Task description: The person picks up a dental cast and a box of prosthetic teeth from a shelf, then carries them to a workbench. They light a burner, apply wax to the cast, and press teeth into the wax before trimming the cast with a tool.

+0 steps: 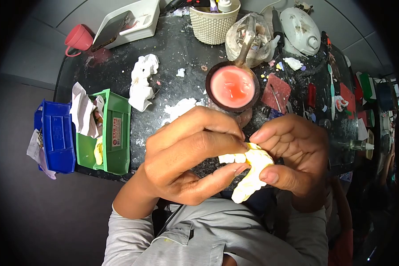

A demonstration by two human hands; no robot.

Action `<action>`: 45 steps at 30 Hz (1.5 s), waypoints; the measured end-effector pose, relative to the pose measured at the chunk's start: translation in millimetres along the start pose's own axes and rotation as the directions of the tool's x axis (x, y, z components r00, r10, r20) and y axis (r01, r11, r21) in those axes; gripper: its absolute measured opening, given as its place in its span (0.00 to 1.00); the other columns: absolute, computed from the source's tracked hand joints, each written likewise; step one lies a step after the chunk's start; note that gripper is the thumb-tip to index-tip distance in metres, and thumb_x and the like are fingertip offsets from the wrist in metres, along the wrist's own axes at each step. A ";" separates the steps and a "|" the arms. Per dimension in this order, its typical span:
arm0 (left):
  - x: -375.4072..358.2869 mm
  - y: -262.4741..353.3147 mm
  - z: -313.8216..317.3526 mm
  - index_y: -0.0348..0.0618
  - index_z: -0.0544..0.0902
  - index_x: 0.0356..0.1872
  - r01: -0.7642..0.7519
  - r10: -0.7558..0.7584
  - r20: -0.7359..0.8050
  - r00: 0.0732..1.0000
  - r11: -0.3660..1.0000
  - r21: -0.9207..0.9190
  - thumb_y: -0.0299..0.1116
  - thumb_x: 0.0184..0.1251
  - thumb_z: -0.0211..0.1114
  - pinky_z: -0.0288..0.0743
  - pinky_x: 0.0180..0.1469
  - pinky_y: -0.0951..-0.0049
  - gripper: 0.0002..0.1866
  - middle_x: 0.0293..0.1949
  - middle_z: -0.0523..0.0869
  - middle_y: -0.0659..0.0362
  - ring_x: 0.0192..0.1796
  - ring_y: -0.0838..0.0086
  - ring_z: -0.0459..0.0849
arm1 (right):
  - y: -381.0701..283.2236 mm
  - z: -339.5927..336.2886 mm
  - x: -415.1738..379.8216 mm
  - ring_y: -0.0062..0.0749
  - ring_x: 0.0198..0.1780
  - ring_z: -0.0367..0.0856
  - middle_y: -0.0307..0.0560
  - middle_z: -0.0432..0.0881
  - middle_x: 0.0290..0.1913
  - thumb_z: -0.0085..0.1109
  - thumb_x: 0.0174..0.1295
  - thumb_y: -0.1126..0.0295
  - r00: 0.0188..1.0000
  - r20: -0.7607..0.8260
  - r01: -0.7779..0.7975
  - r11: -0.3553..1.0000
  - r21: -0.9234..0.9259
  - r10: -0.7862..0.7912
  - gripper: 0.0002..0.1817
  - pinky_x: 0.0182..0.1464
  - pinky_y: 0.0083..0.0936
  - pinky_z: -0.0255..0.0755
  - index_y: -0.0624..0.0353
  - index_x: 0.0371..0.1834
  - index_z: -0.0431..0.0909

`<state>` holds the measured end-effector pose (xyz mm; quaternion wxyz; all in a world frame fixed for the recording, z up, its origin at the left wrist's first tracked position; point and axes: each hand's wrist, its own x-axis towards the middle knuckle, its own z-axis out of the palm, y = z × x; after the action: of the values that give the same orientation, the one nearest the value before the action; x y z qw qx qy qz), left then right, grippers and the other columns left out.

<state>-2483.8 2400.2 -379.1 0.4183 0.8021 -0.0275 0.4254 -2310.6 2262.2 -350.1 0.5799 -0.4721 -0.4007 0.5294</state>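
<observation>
A pale yellow dental cast (256,165), curved like an arch with teeth along it, is held between both hands in front of the grey shirt. My left hand (195,155) has its thumb and fingers closed on the cast's left part, partly covering it. My right hand (295,157) grips the right side, with the thumb low on the cast and the fingers curled above. Just beyond the hands, a dark pan (232,86) holds pink material.
Green bin (123,153) and blue bin (57,133) are at the left edge. Crumpled tissue (142,82), a white tray (146,22), a pink mug (79,39) and a woven basket (215,26) lie farther back. At right are a white device (300,29) and a toothbrush (331,88).
</observation>
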 end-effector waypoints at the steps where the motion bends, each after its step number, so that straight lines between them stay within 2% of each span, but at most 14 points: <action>1: -0.3 0.9 0.0 0.27 0.83 0.38 0.008 -0.008 0.002 1.000 1.000 -0.001 0.21 0.50 0.76 0.85 0.39 0.69 0.14 0.36 0.85 0.43 0.37 0.63 0.87 | -0.7 1.2 -0.7 0.31 0.40 0.89 0.59 0.88 0.39 0.71 0.50 0.74 0.998 -0.040 -0.047 0.999 -0.019 0.046 0.24 0.41 0.21 0.80 0.74 0.49 0.75; 5: -0.5 0.9 1.6 0.27 0.83 0.38 0.004 -0.004 -0.004 1.000 1.000 -0.008 0.20 0.50 0.77 0.85 0.39 0.68 0.15 0.36 0.85 0.43 0.38 0.62 0.88 | -0.9 1.0 -0.6 0.31 0.41 0.89 0.60 0.88 0.40 0.71 0.50 0.74 0.999 -0.034 -0.036 0.999 -0.034 0.035 0.24 0.41 0.21 0.80 0.75 0.49 0.75; 7: -0.6 1.0 5.1 0.29 0.85 0.36 0.025 -0.025 -0.078 0.997 1.000 -0.012 0.19 0.47 0.77 0.80 0.35 0.71 0.14 0.35 0.85 0.46 0.35 0.64 0.86 | -1.4 1.4 -0.3 0.32 0.42 0.89 0.61 0.88 0.40 0.71 0.51 0.75 0.998 -0.040 -0.045 0.999 -0.014 0.044 0.24 0.43 0.22 0.80 0.75 0.49 0.75; 10: 0.0 0.4 -0.3 0.28 0.83 0.38 0.006 -0.006 -0.007 1.000 1.000 0.003 0.20 0.49 0.77 0.85 0.40 0.69 0.15 0.36 0.86 0.42 0.38 0.62 0.88 | -0.8 1.7 -0.5 0.34 0.43 0.89 0.63 0.87 0.41 0.70 0.52 0.75 0.997 -0.046 -0.054 0.999 0.003 0.054 0.23 0.45 0.23 0.80 0.75 0.50 0.74; 14: 0.3 0.9 -0.8 0.28 0.83 0.38 0.003 -0.003 -0.009 1.000 1.000 0.004 0.20 0.49 0.77 0.84 0.39 0.69 0.15 0.36 0.86 0.42 0.38 0.62 0.88 | -1.2 -0.7 0.1 0.35 0.45 0.89 0.64 0.87 0.42 0.69 0.52 0.76 0.997 -0.028 -0.071 0.997 -0.011 0.070 0.23 0.47 0.24 0.81 0.75 0.50 0.74; 16: 0.1 0.3 -1.2 0.28 0.83 0.38 0.003 -0.003 -0.008 1.000 1.000 0.008 0.20 0.49 0.77 0.84 0.39 0.69 0.15 0.36 0.86 0.42 0.38 0.62 0.88 | 3.5 -4.1 -0.1 0.24 0.43 0.86 0.52 0.88 0.41 0.69 0.60 0.81 0.999 0.032 0.004 0.999 0.044 -0.005 0.18 0.43 0.17 0.78 0.72 0.52 0.76; 20: -0.4 -1.4 -0.8 0.28 0.83 0.38 -0.001 0.001 -0.020 1.000 1.000 0.003 0.20 0.49 0.77 0.83 0.39 0.69 0.15 0.36 0.86 0.43 0.38 0.62 0.88 | 3.8 -2.1 0.3 0.24 0.44 0.86 0.53 0.87 0.42 0.69 0.60 0.80 1.000 0.016 -0.005 0.996 0.084 0.003 0.19 0.45 0.18 0.78 0.72 0.53 0.76; 28: 0.5 -1.9 -2.2 0.28 0.83 0.37 -0.001 0.001 0.001 1.000 1.000 0.020 0.20 0.50 0.76 0.83 0.39 0.69 0.13 0.35 0.86 0.43 0.37 0.62 0.88 | 10.1 -2.1 1.2 0.24 0.44 0.86 0.53 0.87 0.43 0.68 0.60 0.81 0.997 0.033 0.068 0.997 0.038 -0.069 0.19 0.44 0.17 0.78 0.73 0.53 0.75; 35: 0.2 -3.5 -1.8 0.28 0.84 0.37 -0.009 0.009 -0.003 1.000 1.000 0.014 0.20 0.50 0.76 0.83 0.38 0.69 0.13 0.35 0.86 0.42 0.37 0.62 0.88 | 9.4 -2.4 1.6 0.23 0.44 0.86 0.53 0.87 0.42 0.68 0.60 0.81 0.998 0.035 0.061 0.998 -0.010 -0.060 0.18 0.43 0.17 0.78 0.73 0.53 0.76; 40: 0.6 -3.2 -2.6 0.28 0.84 0.36 -0.007 0.007 0.003 1.000 1.000 0.021 0.20 0.50 0.75 0.83 0.38 0.70 0.13 0.35 0.86 0.42 0.37 0.61 0.88 | 8.9 -0.7 0.9 0.24 0.45 0.86 0.53 0.87 0.43 0.68 0.60 0.81 0.999 0.016 0.033 0.997 0.071 -0.034 0.19 0.45 0.18 0.78 0.72 0.53 0.75; 45: 0.5 -3.0 -2.8 0.28 0.84 0.36 -0.007 0.007 0.010 1.000 1.000 0.027 0.20 0.50 0.75 0.83 0.39 0.70 0.13 0.35 0.86 0.43 0.37 0.62 0.88 | 6.1 0.0 0.5 0.25 0.46 0.86 0.53 0.87 0.43 0.68 0.60 0.82 1.000 0.013 0.018 0.998 0.062 -0.019 0.19 0.45 0.19 0.78 0.71 0.54 0.75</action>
<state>-2484.1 2404.3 -379.9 0.4058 0.8096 -0.0267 0.4232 -2312.0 2262.6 -356.0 0.5964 -0.4466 -0.3922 0.5395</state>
